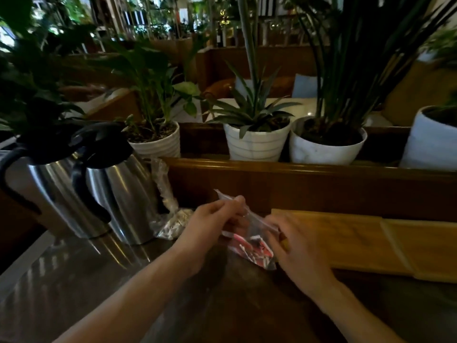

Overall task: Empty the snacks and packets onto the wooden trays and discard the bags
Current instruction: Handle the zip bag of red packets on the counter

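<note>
A clear plastic bag [249, 243] with red and white packets inside hangs just above the dark tabletop, between my two hands. My left hand [210, 224] pinches its upper edge near the top corner. My right hand [294, 246] grips the bag's right side, blurred by motion, next to the left end of a long wooden tray [371, 243]. That tray lies along the right of the table and looks divided into compartments. A second clear bag [173, 224] holding pale snacks leans beside the metal jugs, its neck twisted upward.
Two steel thermos jugs [118, 194] with black handles stand at the left. A dark wooden ledge [296, 179] runs behind the table, carrying several white plant pots [257, 142]. The glossy tabletop [74, 280] stretches toward me.
</note>
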`<move>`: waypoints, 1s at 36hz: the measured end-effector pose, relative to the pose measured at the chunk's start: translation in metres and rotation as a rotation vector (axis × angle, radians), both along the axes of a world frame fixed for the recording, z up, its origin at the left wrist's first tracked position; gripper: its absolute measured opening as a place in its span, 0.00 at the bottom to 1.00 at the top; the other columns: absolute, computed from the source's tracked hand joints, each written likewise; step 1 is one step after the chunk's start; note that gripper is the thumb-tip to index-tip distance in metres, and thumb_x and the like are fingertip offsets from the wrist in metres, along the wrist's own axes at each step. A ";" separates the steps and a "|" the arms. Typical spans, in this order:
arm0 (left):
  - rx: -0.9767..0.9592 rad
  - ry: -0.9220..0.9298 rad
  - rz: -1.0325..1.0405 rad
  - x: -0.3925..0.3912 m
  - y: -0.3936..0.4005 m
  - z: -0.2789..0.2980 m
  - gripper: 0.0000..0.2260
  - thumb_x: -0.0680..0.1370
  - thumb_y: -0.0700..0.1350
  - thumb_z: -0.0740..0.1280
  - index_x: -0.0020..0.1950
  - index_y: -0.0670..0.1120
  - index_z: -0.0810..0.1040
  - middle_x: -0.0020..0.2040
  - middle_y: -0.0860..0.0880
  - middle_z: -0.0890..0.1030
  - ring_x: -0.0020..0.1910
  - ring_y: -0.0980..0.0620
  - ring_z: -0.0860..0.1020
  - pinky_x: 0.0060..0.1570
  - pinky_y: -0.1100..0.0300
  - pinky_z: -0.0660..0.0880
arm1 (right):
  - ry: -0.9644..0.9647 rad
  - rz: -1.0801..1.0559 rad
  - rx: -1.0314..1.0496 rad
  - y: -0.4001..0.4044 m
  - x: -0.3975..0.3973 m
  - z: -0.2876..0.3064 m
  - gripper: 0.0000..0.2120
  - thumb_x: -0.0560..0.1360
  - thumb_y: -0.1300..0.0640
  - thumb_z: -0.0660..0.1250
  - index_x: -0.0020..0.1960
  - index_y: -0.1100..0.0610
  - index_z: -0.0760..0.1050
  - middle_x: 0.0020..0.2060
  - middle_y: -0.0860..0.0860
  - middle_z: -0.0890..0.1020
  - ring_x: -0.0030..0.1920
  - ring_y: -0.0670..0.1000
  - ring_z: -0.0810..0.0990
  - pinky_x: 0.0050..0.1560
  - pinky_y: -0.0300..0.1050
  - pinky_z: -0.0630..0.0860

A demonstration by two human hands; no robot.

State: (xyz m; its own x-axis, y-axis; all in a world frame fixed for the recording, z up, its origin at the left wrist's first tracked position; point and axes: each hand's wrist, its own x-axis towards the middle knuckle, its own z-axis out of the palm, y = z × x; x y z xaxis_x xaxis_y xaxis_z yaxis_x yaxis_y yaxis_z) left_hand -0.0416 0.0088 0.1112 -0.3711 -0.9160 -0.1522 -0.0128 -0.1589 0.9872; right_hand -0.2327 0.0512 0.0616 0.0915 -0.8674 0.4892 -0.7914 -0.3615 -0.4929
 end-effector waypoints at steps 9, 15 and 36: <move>0.124 -0.026 -0.033 0.009 0.008 0.006 0.08 0.77 0.48 0.68 0.42 0.49 0.85 0.37 0.49 0.85 0.33 0.54 0.83 0.28 0.62 0.77 | 0.178 0.069 -0.118 0.017 0.008 0.003 0.12 0.73 0.54 0.66 0.56 0.51 0.71 0.49 0.51 0.81 0.45 0.47 0.80 0.43 0.35 0.74; 0.078 -0.098 -0.016 0.017 0.011 0.005 0.09 0.77 0.49 0.68 0.43 0.47 0.84 0.36 0.49 0.84 0.32 0.55 0.82 0.28 0.63 0.75 | 0.273 0.094 -0.095 0.019 0.013 0.002 0.14 0.71 0.53 0.67 0.56 0.51 0.73 0.50 0.51 0.80 0.45 0.47 0.81 0.43 0.31 0.73; -0.228 -0.141 -0.123 0.020 0.009 -0.009 0.10 0.80 0.42 0.64 0.42 0.53 0.80 0.34 0.54 0.83 0.33 0.60 0.80 0.30 0.68 0.73 | -0.321 0.211 0.625 -0.015 0.024 0.060 0.12 0.65 0.40 0.73 0.45 0.42 0.80 0.41 0.42 0.85 0.42 0.40 0.83 0.40 0.38 0.79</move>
State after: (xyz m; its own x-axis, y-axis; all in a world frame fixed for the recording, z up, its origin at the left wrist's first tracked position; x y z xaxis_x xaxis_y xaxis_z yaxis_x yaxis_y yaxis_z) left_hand -0.0213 0.0178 0.1024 -0.4715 -0.8818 -0.0061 -0.1581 0.0777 0.9844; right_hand -0.2090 0.0362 0.1219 0.2224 -0.9731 -0.0600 -0.5183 -0.0659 -0.8527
